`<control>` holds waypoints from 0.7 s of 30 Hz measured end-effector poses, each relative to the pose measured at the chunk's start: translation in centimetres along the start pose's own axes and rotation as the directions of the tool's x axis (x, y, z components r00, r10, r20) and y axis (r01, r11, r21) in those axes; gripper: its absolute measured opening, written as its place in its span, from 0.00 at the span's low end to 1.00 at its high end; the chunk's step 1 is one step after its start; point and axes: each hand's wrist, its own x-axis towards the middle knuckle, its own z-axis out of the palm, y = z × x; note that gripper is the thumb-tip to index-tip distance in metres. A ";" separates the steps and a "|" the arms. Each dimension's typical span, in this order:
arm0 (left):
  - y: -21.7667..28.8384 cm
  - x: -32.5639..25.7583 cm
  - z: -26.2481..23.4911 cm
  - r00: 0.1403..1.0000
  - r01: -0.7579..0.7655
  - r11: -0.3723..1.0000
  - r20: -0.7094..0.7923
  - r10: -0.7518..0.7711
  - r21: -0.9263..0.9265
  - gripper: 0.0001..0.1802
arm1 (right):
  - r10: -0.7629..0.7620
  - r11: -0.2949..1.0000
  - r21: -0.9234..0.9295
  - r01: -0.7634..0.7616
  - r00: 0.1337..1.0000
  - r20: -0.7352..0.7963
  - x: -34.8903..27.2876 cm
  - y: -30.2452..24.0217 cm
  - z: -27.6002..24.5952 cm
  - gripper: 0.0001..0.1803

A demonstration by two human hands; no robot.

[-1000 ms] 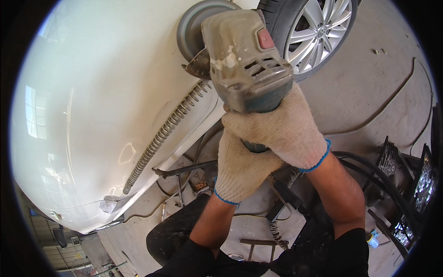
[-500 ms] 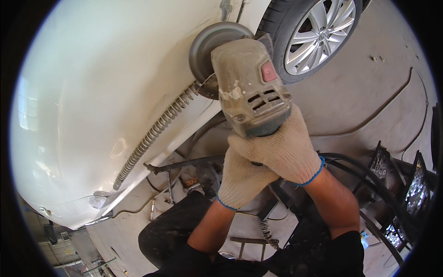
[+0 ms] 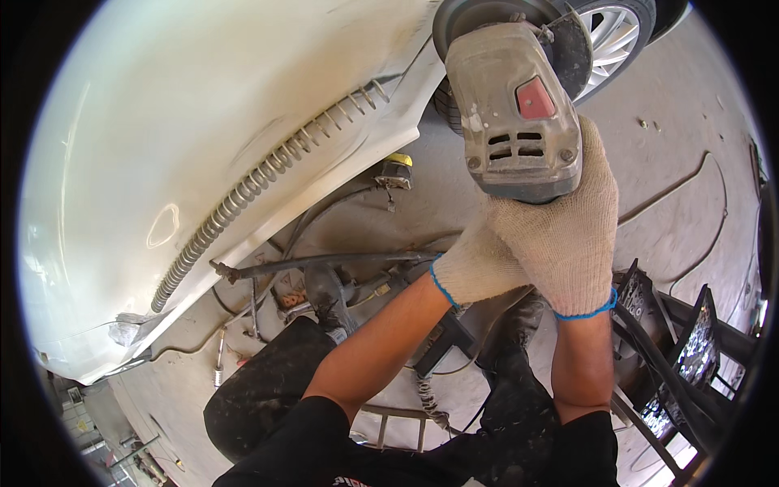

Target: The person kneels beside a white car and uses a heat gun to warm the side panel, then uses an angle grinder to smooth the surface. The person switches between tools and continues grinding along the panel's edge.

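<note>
Both my hands wear cream knit gloves with blue cuffs and are wrapped round a dusty angle grinder (image 3: 519, 105) with a red switch. My right hand (image 3: 572, 235) grips its body from the right, and my left hand (image 3: 480, 260) closes on it from below left. The grinder's dark disc (image 3: 456, 23) is at the top, by the white car panel (image 3: 211, 97) and in front of the wheel (image 3: 614, 49). Whether the disc touches the panel I cannot tell. A long metal coil (image 3: 256, 178) runs along the panel's lower part, stretched wider at its upper end.
Below the panel a yellow-and-black tool (image 3: 395, 171) lies on the floor. A dark bar (image 3: 324, 261) crosses in front of my knees. Black metal frames (image 3: 690, 341) and thick cables stand at the right. A thin hose (image 3: 665, 193) curves over the floor.
Both hands and the grinder have moved right and up, away from the coil. The coil's upper end and the yellow-and-black tool now show. My view has shifted too.
</note>
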 end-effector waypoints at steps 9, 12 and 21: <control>-1.4 0.1 0.9 0.924 -0.254 0.953 -0.251 0.289 0.163 0.31 | -0.017 0.998 -0.063 0.017 1.000 0.009 0.5 -1.1 -0.4 0.32; -1.1 0.2 0.7 0.942 -0.227 0.971 -0.238 0.239 0.079 0.32 | -0.001 0.996 -0.091 0.003 1.000 0.025 0.7 -0.8 -0.3 0.33; -5.6 0.3 3.7 0.943 -0.204 0.915 -0.182 0.280 0.347 0.35 | -0.036 0.989 -0.140 0.039 0.999 0.029 0.9 -1.4 0.3 0.35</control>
